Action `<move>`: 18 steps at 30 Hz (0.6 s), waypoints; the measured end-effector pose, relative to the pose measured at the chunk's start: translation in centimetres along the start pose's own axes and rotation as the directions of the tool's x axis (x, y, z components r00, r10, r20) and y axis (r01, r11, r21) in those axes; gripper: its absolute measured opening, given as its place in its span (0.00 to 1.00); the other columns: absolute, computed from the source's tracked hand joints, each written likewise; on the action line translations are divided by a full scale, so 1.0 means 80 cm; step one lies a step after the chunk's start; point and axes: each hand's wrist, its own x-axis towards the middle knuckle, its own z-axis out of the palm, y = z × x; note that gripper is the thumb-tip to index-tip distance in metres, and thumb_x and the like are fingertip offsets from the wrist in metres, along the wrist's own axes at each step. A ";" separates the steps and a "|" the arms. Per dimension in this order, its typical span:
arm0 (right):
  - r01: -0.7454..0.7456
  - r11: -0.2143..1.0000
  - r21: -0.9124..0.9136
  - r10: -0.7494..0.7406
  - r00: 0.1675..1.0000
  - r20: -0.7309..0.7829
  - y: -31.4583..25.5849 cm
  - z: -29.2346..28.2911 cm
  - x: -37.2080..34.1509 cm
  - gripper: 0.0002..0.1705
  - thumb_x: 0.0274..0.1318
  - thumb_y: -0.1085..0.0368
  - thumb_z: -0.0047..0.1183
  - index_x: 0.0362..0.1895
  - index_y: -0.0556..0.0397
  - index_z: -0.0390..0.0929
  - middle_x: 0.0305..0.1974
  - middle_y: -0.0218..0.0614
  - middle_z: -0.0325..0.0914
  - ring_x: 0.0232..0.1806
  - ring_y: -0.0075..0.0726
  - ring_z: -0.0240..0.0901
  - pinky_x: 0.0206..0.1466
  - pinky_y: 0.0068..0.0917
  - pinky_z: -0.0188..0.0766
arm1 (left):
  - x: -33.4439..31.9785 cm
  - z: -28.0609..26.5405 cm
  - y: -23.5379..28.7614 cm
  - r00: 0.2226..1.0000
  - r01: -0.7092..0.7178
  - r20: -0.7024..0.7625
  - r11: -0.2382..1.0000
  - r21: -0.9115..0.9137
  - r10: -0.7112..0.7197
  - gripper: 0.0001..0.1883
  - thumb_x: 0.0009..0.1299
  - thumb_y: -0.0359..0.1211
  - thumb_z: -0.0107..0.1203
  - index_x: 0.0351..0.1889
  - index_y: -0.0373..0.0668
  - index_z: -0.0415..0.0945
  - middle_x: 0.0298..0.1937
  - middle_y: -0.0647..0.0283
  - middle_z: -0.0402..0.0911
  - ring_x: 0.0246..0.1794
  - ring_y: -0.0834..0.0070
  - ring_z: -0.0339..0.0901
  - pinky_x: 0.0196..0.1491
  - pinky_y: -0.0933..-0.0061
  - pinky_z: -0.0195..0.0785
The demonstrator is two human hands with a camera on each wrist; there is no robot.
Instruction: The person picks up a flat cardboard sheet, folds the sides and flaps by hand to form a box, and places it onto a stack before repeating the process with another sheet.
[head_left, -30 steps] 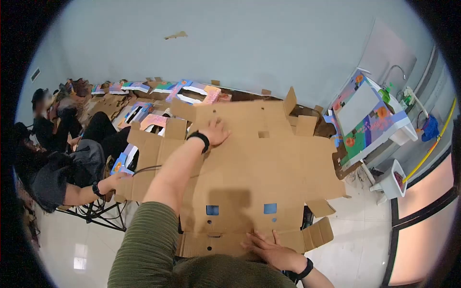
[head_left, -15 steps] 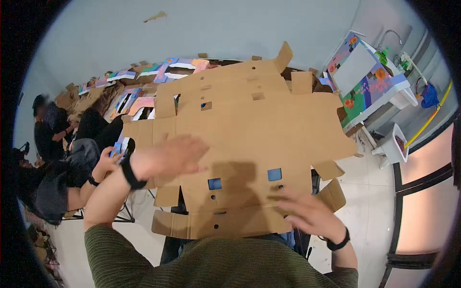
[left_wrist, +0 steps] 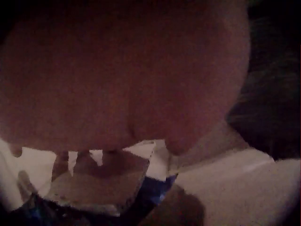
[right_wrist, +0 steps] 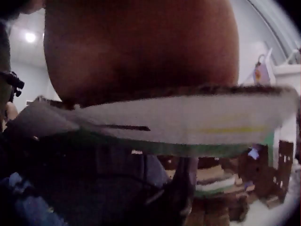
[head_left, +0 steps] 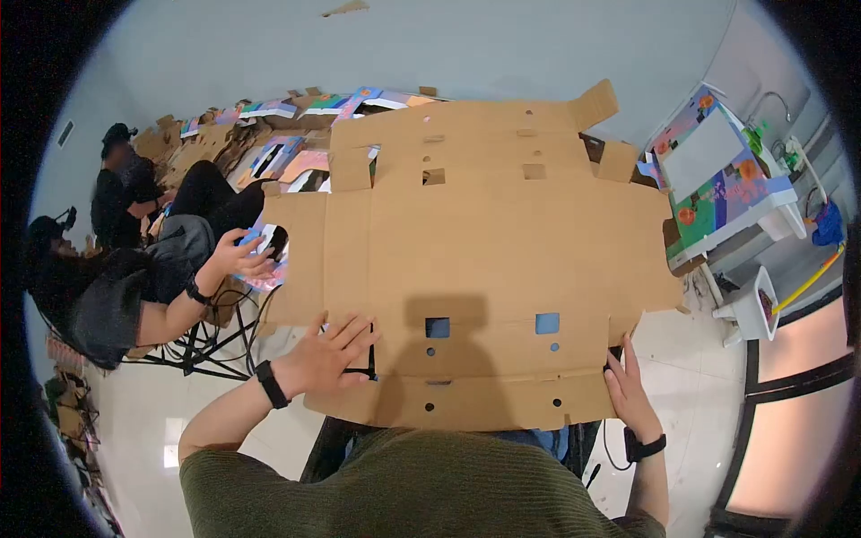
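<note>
A large flattened cardboard box [head_left: 484, 242], brown side up with cut-out holes and flaps, lies in front of me. My left hand [head_left: 327, 363] rests at its front left corner, fingers spread over a flap and pointing toward the dark slot beside it. At the front right edge, my right hand [head_left: 635, 399] reaches forward with straight fingers against a small flap [head_left: 625, 328]. In the left wrist view the palm [left_wrist: 122, 80] fills most of the dark picture. The right wrist view shows the board's white and green printed underside [right_wrist: 164, 125] below the hand.
To the left, a seated person [head_left: 117, 296] handles a printed cardboard piece [head_left: 269, 251]; another person [head_left: 121, 188] is farther back. Printed cardboard pieces [head_left: 273, 161] lie beyond them. On the right stand a printed box [head_left: 717, 179] and a white basin [head_left: 752, 309].
Both hands have come off the board's surface and moved to its front corners, left hand to the left flap, right hand to the right edge. The board has shifted nearer my body.
</note>
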 end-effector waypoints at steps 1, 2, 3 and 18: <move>-0.065 0.997 0.040 0.065 0.998 0.016 -0.004 -0.001 -0.001 0.28 0.76 0.58 0.47 0.74 0.55 0.69 0.85 0.54 0.34 0.83 0.62 0.44 0.84 0.46 0.46 | 0.000 0.004 -0.004 1.000 -0.016 -0.008 1.000 0.009 0.016 0.42 0.75 0.61 0.52 0.80 0.49 0.59 0.83 0.56 0.58 0.82 0.55 0.57 0.76 0.29 0.46; -0.088 0.996 0.009 0.088 0.996 -0.018 -0.007 -0.003 0.000 0.27 0.75 0.57 0.48 0.72 0.55 0.71 0.83 0.54 0.40 0.82 0.62 0.47 0.81 0.47 0.51 | 0.000 0.007 -0.011 0.999 -0.035 -0.016 0.999 0.021 0.035 0.42 0.75 0.61 0.52 0.80 0.49 0.59 0.83 0.56 0.58 0.82 0.56 0.58 0.76 0.29 0.46; -0.114 0.993 -0.021 0.113 0.992 -0.049 -0.019 -0.010 0.001 0.26 0.75 0.56 0.49 0.70 0.56 0.73 0.81 0.54 0.45 0.80 0.62 0.51 0.79 0.48 0.56 | 0.002 0.002 -0.015 1.000 -0.018 -0.003 0.999 -0.046 0.018 0.41 0.75 0.60 0.52 0.80 0.48 0.60 0.81 0.55 0.62 0.81 0.57 0.60 0.76 0.32 0.48; -0.443 0.445 0.778 0.310 0.891 0.331 -0.057 -0.012 0.033 0.22 0.75 0.55 0.55 0.59 0.61 0.78 0.51 0.39 0.85 0.52 0.27 0.81 0.54 0.30 0.79 | 0.006 -0.064 -0.167 0.769 0.253 -0.300 0.700 -0.668 -0.564 0.22 0.84 0.42 0.52 0.65 0.34 0.77 0.57 0.58 0.86 0.57 0.71 0.82 0.59 0.71 0.73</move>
